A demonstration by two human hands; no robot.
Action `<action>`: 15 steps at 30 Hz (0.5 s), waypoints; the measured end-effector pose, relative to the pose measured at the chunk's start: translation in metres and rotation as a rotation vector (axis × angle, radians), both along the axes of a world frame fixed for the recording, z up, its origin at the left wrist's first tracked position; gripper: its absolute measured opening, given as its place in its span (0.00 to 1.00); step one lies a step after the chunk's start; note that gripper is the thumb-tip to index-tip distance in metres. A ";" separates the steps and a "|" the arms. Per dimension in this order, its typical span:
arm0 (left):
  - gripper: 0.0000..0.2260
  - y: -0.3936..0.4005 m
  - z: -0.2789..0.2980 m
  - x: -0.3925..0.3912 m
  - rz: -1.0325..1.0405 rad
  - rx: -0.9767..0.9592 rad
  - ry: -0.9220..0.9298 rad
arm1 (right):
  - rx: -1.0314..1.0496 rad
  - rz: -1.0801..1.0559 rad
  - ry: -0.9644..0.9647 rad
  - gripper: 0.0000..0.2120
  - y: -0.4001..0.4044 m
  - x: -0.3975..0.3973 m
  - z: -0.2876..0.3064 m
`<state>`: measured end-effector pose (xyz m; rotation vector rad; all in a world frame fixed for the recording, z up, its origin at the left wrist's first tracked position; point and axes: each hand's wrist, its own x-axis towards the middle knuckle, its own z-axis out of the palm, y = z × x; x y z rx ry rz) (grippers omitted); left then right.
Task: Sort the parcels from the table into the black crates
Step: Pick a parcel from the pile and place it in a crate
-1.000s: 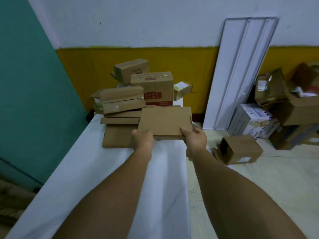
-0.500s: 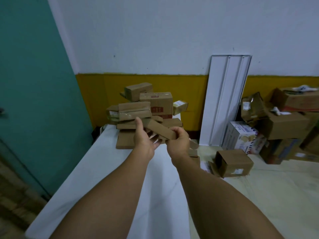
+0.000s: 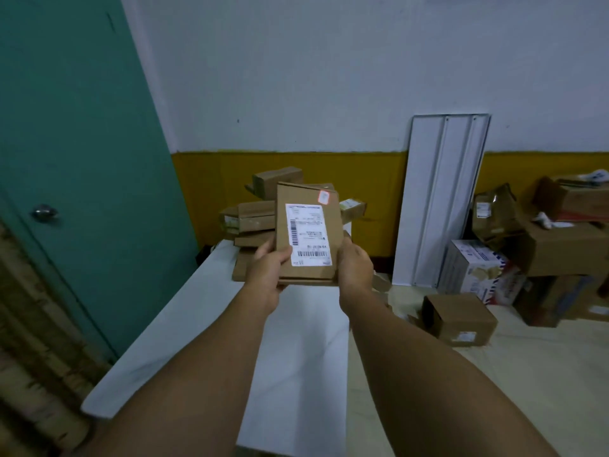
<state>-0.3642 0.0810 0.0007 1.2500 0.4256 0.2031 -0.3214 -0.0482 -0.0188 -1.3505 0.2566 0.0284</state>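
Parcel (image 3: 308,234) stands upright, label (image 3: 308,235) toward the camera, probably for reading; left hand (image 3: 268,267) and right hand (image 3: 354,267) clasp its lower edges.

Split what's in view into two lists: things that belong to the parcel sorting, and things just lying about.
Job:
flat parcel, held by left hand and right hand
parcel pile
white table

Lying about:
floor boxes
white panel
teal door

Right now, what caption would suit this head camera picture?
Both hands, left hand and right hand, hold a flat parcel upright, label facing the camera.
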 end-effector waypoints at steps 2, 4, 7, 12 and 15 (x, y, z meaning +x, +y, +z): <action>0.17 -0.008 -0.002 -0.009 0.005 0.067 0.012 | -0.105 0.046 -0.026 0.15 -0.003 -0.002 -0.004; 0.17 -0.011 -0.005 -0.014 0.020 0.099 0.018 | -0.135 0.046 -0.048 0.14 -0.005 -0.005 -0.008; 0.19 -0.010 -0.008 -0.020 0.020 0.119 0.028 | -0.089 0.041 -0.062 0.16 -0.006 -0.012 -0.010; 0.17 -0.004 -0.007 -0.017 0.055 0.179 0.052 | -0.012 0.002 -0.123 0.19 -0.003 -0.018 -0.003; 0.21 0.000 0.005 -0.009 0.130 0.252 0.024 | -0.073 0.060 -0.183 0.22 -0.003 -0.014 0.005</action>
